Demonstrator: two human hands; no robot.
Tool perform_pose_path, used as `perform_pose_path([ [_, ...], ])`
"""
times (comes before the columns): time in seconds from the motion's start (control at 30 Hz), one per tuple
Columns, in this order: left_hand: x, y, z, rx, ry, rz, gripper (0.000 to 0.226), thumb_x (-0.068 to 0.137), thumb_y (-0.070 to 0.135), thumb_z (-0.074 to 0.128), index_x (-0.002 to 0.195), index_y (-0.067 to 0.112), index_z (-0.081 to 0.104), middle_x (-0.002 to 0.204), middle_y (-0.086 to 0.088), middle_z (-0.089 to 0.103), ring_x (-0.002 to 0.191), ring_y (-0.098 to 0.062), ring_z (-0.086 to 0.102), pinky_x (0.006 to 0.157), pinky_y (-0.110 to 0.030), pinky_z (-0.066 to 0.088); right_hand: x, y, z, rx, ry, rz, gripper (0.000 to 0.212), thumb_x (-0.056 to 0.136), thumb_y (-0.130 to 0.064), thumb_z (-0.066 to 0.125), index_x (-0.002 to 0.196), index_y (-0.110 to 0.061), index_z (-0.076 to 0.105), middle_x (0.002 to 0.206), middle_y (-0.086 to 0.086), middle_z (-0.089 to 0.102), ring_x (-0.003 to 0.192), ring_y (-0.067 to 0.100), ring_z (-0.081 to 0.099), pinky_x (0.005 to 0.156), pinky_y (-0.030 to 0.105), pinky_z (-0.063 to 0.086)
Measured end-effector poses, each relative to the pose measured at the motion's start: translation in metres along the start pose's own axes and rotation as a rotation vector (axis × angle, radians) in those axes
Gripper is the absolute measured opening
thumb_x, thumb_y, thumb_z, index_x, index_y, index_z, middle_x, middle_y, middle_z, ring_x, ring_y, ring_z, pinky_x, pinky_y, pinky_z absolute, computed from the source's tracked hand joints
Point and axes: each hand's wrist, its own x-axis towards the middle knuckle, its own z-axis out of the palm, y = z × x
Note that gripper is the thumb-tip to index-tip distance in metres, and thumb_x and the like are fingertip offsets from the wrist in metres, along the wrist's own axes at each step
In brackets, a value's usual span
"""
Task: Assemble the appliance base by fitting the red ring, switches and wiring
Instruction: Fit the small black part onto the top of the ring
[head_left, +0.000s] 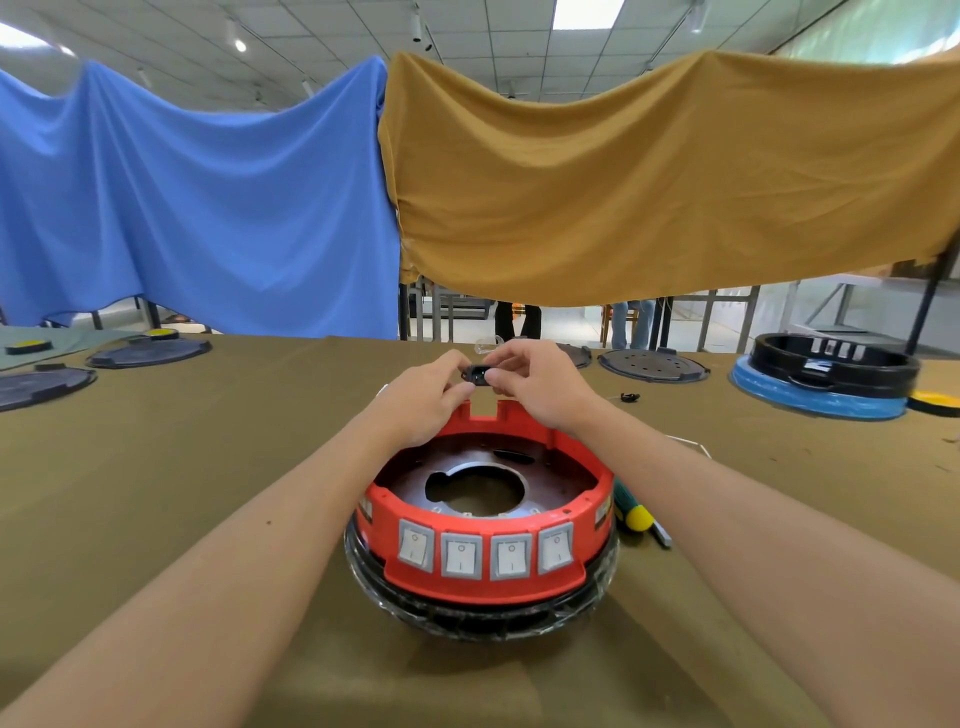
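Both hands pinched one small black plastic socket part (479, 375) between them: left hand (427, 396) had thumb and fingertips on its left end, right hand (537, 387) on its right end. Grip was closed on the part from both sides, held in the air just above the rectangular notch (484, 408) in the far wall of the red plastic ring (483, 587). Part not yet seated in the notch, judging by the gap below it.

Red ring already sat on the black round appliance base (483, 621), which stood on the olive-cloth counter (208, 467) near the person. Four grey rocker switches (485, 556) were already fitted in the ring's near face. Dark metal plate with a centre hole (475, 488) lay inside the ring. No wiring visible inside, so wiring likely still to do, plus this rear part.

Green-and-yellow-handled screwdriver (631, 512) lay just right of the base. A blue-ringed black base (826, 384) stood far right; dark round lids (148, 353) far left.
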Motion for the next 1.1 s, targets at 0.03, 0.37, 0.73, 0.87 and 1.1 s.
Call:
perform_pose_path([
  [0.03, -0.0001, 0.0001, 0.0001, 0.006, -0.003, -0.001, 0.022, 0.106, 0.027, 0.043, 0.125, 0.020, 0.049, 0.102, 0.002, 0.067, 0.100, -0.024, 0.060, 0.092, -0.042, 0.047, -0.0003, -0.0001, -0.0002, -0.026, 0.008, -0.012, 0.007, 0.091, -0.012, 0.069, 0.095, -0.018, 0.070, 0.087, -0.001, 0.071, 0.084, 0.016, 0.068, 0.087, 0.040, 0.056],
  [0.37, 0.0018, -0.0022, 0.0014, 0.058, 0.000, -0.006, 0.034, 0.108, 0.021, 0.032, 0.134, 0.021, 0.054, 0.131, -0.005, 0.063, 0.118, -0.025, 0.056, 0.102, -0.043, 0.043, -0.0012, 0.0011, -0.0010, -0.122, 0.031, -0.018, 0.012, 0.079, -0.015, 0.081, 0.084, -0.011, 0.071, 0.082, -0.005, 0.072, 0.070, 0.006, 0.065, 0.065, 0.017, 0.051],
  [0.73, 0.0044, -0.0049, 0.0011, 0.101, -0.011, 0.041, 0.036, 0.106, 0.016, 0.038, 0.134, 0.019, 0.061, 0.134, -0.003, 0.063, 0.123, -0.022, 0.054, 0.105, -0.038, 0.041, 0.0001, 0.0042, -0.0005, -0.151, 0.005, -0.015, 0.017, 0.079, -0.015, 0.081, 0.074, -0.019, 0.065, 0.081, -0.002, 0.071, 0.075, 0.010, 0.065, 0.067, 0.024, 0.050],
  [0.87, 0.0034, -0.0049, 0.0023, 0.058, -0.011, 0.043, 0.037, 0.103, 0.014, 0.047, 0.138, 0.022, 0.054, 0.123, -0.001, 0.065, 0.114, -0.021, 0.059, 0.100, -0.037, 0.045, 0.0003, 0.0027, 0.0000, -0.125, 0.025, -0.023, 0.010, 0.083, -0.016, 0.077, 0.082, -0.016, 0.067, 0.085, 0.001, 0.072, 0.080, 0.013, 0.066, 0.074, 0.029, 0.052],
  [1.1, 0.0003, -0.0016, 0.0017, -0.040, 0.070, 0.114, 0.009, 0.099, 0.031, 0.057, 0.107, 0.028, 0.054, 0.090, 0.014, 0.061, 0.086, -0.012, 0.058, 0.077, -0.029, 0.043, -0.0017, -0.0035, -0.0009, 0.134, 0.002, 0.022, 0.006, 0.098, -0.013, 0.058, 0.093, -0.014, 0.060, 0.074, 0.006, 0.072, 0.066, 0.016, 0.069, 0.073, 0.037, 0.060],
])
